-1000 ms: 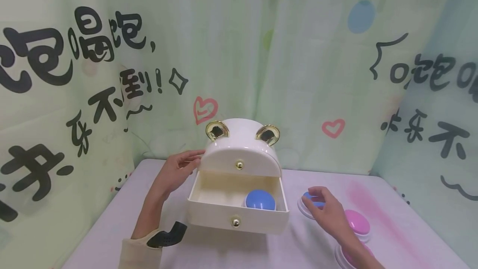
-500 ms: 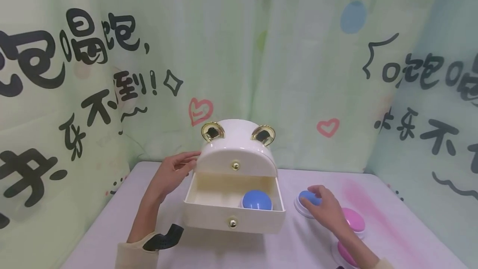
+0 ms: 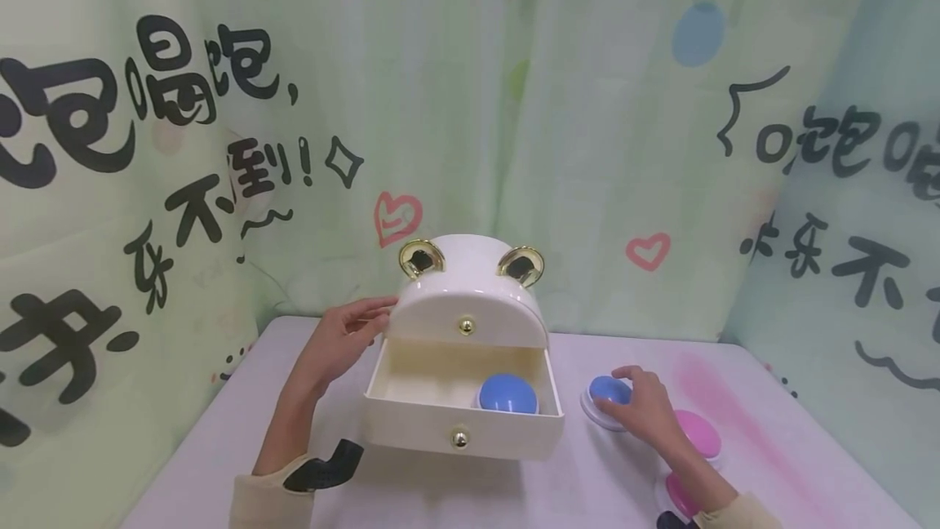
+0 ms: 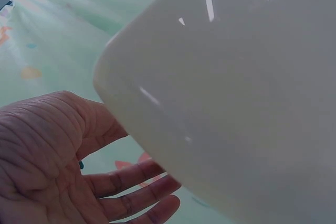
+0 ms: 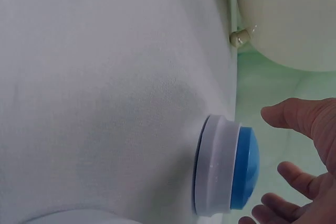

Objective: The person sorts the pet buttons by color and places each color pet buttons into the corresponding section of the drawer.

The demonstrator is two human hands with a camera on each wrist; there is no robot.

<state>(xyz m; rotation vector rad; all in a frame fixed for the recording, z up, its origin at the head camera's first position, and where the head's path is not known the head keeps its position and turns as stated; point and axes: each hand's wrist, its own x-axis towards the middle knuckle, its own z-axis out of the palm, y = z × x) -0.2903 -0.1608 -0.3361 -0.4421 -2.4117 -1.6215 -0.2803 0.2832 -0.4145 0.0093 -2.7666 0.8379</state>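
Observation:
A white box shaped like a frog's head [image 3: 485,313] stands at mid-table with its lower drawer [image 3: 411,423] pulled out. Inside the drawer's right part sits a blue-domed push button [image 3: 507,393]. My left hand [image 3: 338,349] is at the box's left side, its fingers loosely extended; the left wrist view shows their tips at the edge of the white shell [image 4: 226,77]. To the right of the box, a second blue-domed button [image 3: 608,388] with a white base sits on the table. My right hand [image 3: 649,415] hovers by it, thumb and fingers spread apart from the blue dome [image 5: 247,169].
Two pink-domed buttons [image 3: 699,433] are on the right, partly behind my right forearm. Gold knobs [image 3: 459,438] and gold-rimmed eyes [image 3: 521,266] stick out from the box. A printed curtain [image 3: 587,145] encloses the table [image 3: 411,488] at the back and sides.
My right hand has shifted slightly right, and more of the blue dome shows beside it. The left hand stays at the box. The head view has turned a little.

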